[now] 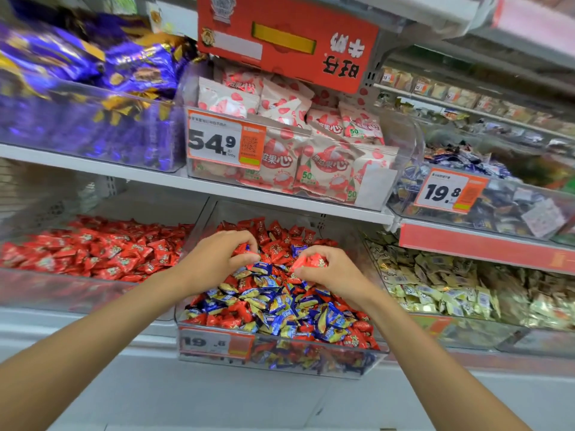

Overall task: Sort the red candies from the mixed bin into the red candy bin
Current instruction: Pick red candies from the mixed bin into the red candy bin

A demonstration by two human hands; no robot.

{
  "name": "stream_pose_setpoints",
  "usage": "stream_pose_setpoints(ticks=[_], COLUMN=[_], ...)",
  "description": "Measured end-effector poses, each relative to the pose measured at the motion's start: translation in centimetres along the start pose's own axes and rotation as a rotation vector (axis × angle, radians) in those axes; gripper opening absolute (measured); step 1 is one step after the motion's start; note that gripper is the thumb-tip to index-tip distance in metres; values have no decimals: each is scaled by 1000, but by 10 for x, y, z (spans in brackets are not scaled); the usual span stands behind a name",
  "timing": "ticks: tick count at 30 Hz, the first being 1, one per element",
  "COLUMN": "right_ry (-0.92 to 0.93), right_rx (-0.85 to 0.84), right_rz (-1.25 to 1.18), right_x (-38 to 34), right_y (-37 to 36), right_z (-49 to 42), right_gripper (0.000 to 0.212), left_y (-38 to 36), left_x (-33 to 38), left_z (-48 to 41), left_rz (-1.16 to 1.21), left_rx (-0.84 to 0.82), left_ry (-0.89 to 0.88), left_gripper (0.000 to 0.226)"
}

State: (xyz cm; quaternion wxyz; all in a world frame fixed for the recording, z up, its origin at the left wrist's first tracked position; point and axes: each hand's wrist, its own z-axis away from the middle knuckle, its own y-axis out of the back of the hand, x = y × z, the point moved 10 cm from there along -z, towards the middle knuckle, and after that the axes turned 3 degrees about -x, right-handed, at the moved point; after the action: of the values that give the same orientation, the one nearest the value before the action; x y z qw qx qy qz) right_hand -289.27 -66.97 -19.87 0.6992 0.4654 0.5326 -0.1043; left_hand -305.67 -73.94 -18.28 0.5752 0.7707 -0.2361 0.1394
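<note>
The mixed bin (280, 362) is a clear plastic tub on the lower shelf, heaped with red and blue-and-yellow wrapped candies (280, 306). To its left stands the red candy bin (62, 284), filled with red candies (102, 247) only. Both my hands are over the middle of the mixed bin. My left hand (214, 259) has its fingers curled round red candies (244, 248). My right hand (329, 272) pinches a red candy (311, 261) between thumb and fingers.
A bin of pale gold candies (441, 290) sits to the right of the mixed bin. The shelf above carries purple sweets (93, 98), pink-and-white packets (295, 144) and dark blue sweets (485, 194), with price tags on the bin fronts.
</note>
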Motion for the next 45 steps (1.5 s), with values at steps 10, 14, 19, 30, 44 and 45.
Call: stream_pose_setpoints(ticks=[10,14,19,30,44,45], right_ry=[351,410,302,272,48,41], right_rx=[3,3,-203,-6,61,53], right_rz=[158,221,454,409,353,364], right_x=[-113,-150,-150,-84,43,47], right_y=[-114,-169,-234,-95,29,29], right_z=[-30,-86,-153,-87,27,29], right_gripper=[13,17,64,24,14,14], left_y=[122,142,145,93,-63,-65], left_x=[-116,-197,-245,-128,15,13], left_z=[86,116,121,70,16,20], left_rz=[119,42,-22,49,204,203], left_rx=[406,395,310,193,-505,-556], left_ry=[202,388,543,223,-26,-10], left_gripper=[15,29,38,76,18,20])
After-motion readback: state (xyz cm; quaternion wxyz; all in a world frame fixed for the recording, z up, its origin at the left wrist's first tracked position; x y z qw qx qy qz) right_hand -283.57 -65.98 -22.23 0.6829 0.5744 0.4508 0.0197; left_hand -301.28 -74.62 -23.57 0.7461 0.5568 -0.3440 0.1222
